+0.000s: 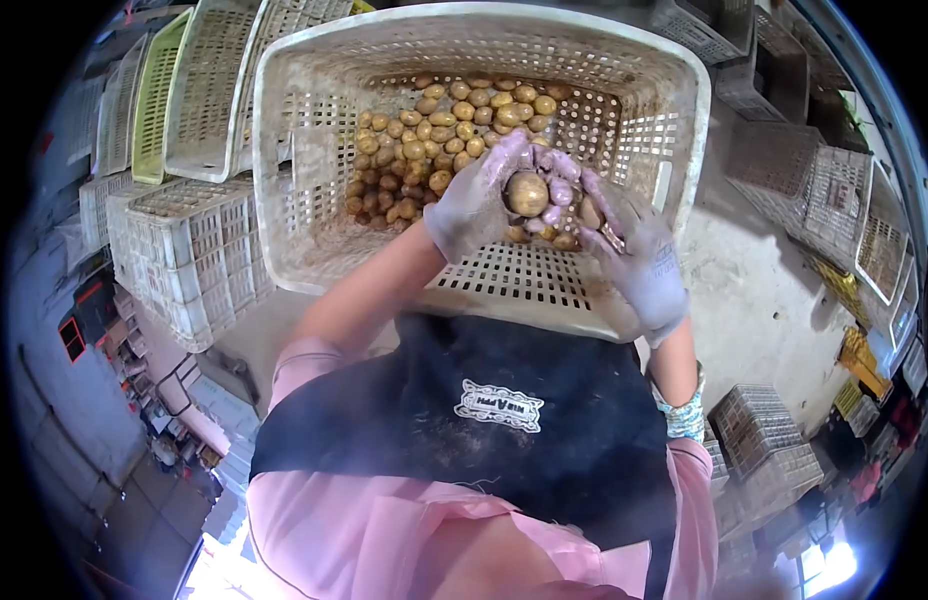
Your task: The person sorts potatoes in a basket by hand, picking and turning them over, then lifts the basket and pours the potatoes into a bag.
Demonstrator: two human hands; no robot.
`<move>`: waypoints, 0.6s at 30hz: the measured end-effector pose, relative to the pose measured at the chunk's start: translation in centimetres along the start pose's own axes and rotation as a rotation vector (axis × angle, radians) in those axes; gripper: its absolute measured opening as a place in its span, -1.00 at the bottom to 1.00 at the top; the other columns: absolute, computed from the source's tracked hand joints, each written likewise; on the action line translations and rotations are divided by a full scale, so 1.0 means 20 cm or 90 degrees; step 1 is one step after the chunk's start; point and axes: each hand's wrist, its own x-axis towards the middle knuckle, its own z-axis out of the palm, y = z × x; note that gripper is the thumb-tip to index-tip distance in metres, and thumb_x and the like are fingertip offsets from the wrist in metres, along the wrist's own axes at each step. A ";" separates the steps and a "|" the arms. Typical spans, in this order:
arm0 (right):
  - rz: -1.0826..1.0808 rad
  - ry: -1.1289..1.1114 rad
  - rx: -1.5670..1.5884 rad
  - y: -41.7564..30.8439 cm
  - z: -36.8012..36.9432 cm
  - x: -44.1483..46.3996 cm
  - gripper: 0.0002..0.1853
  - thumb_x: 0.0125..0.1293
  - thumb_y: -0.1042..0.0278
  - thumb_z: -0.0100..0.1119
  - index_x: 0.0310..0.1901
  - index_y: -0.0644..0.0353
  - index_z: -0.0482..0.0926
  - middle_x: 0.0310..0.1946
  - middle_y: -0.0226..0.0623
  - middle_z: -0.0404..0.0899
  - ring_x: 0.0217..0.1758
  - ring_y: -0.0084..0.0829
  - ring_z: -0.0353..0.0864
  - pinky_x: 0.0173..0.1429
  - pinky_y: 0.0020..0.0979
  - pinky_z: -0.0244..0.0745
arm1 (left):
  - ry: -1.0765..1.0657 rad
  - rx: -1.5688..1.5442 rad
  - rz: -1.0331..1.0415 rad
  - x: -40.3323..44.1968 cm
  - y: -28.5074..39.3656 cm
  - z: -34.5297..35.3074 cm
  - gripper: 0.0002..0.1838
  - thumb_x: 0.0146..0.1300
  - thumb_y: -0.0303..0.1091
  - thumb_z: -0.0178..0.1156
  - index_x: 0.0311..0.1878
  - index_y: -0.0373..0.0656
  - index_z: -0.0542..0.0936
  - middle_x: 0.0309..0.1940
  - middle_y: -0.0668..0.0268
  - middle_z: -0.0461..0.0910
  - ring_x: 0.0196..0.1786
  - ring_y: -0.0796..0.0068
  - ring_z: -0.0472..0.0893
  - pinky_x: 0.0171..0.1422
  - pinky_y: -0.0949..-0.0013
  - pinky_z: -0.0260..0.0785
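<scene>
A large white plastic crate (pixel 274 180) with slotted walls stands in front of me. Small yellow-brown potatoes (pixel 414 150) cover much of its bottom, mainly the left and middle. Both my hands wear pale gloves with purplish fingers. My left hand (pixel 481 195) curls round a rounder, larger potato (pixel 528 194) above the crate. Facing it, my right hand (pixel 634 245) has its fingers bent inward round another potato (pixel 589 212), which is partly hidden. The fingers of the two hands come close together. A few more potatoes (pixel 564 240) show below the hands.
Stacked white crates (pixel 189 255) stand at the left, with a yellow-green crate (pixel 159 100) behind. More grey crates (pixel 774 170) are piled at the right, and another stack (pixel 764 430) is at the lower right. My dark apron (pixel 464 350) is against the crate's near side.
</scene>
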 end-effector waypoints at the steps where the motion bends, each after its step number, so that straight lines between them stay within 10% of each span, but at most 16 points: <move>1: -0.026 -0.033 -0.132 0.02 -0.01 0.01 -0.35 0.19 0.28 0.36 0.33 0.13 0.40 0.23 -0.16 0.50 0.26 -0.14 0.49 0.36 -0.20 0.35 | -0.078 -0.033 0.029 0.02 -0.01 -0.04 -0.24 0.51 0.22 -0.42 0.20 -0.32 0.45 -0.12 0.20 0.59 -0.14 0.37 0.58 -0.11 0.33 0.47; 5: -0.064 0.025 -0.023 -0.05 0.00 0.02 -0.37 0.23 0.30 0.30 0.34 0.15 0.37 0.26 -0.13 0.43 0.31 -0.09 0.42 0.39 -0.20 0.31 | 0.058 0.108 0.106 0.00 -0.04 0.01 -0.25 0.52 0.20 -0.42 0.41 -0.28 0.25 0.36 0.11 0.34 0.35 0.25 0.40 0.31 0.16 0.39; 8: -0.005 0.067 0.114 -0.05 0.05 0.05 -0.38 0.21 0.42 0.31 0.33 0.16 0.38 0.23 -0.12 0.46 0.27 -0.19 0.46 0.36 -0.27 0.35 | 0.094 0.090 0.096 -0.03 -0.03 0.11 -0.25 0.51 0.22 -0.42 0.41 -0.27 0.26 0.36 0.15 0.34 0.34 0.25 0.40 0.28 0.14 0.40; 12: 0.201 0.136 0.649 -0.10 0.07 0.05 -0.42 0.16 0.59 0.35 0.25 0.30 0.43 0.14 -0.22 0.50 0.17 -0.46 0.50 0.26 -0.43 0.43 | 0.030 0.216 -0.042 -0.09 0.01 0.03 -0.26 0.51 0.20 -0.34 0.38 -0.30 0.29 0.20 0.12 0.49 0.18 0.33 0.55 0.18 0.21 0.46; 18: 0.240 0.095 0.570 -0.13 0.09 0.05 -0.45 0.13 0.57 0.40 0.20 0.30 0.48 0.00 -0.32 0.56 0.06 -0.54 0.53 0.18 -0.47 0.47 | 0.052 0.352 -0.085 -0.08 -0.02 0.01 -0.54 0.56 -0.09 -0.17 0.14 -0.36 0.45 -0.19 0.09 0.66 -0.21 0.33 0.72 -0.21 0.37 0.60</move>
